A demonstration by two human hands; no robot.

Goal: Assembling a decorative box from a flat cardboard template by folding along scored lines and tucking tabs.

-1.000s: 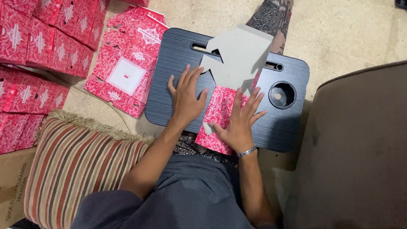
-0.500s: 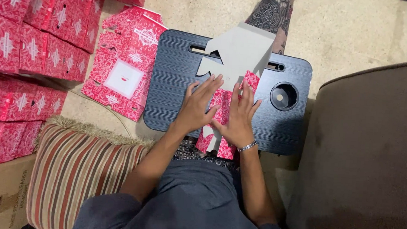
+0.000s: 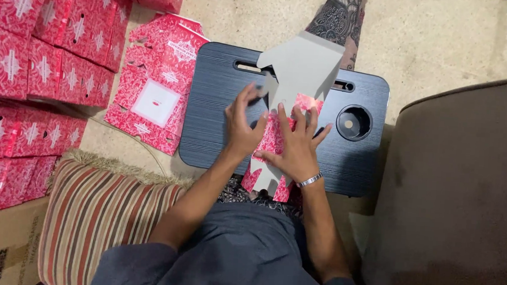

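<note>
Pressing flat on the unfolded red carton blank (image 3: 277, 135), the left hand (image 3: 244, 127) and right hand (image 3: 294, 150) lie with fingers spread, clamping nothing. The blank rests on the dark lap tray (image 3: 209, 100) above a beige floor (image 3: 444, 37). Red boxes (image 3: 38, 62) stack left; a striped cushion (image 3: 99, 215) lies beside the tray.

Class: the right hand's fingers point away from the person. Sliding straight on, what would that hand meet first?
Probably the grey upper flap of the flat carton blank; the right hand already presses its red part. Heights are unclear.
</note>
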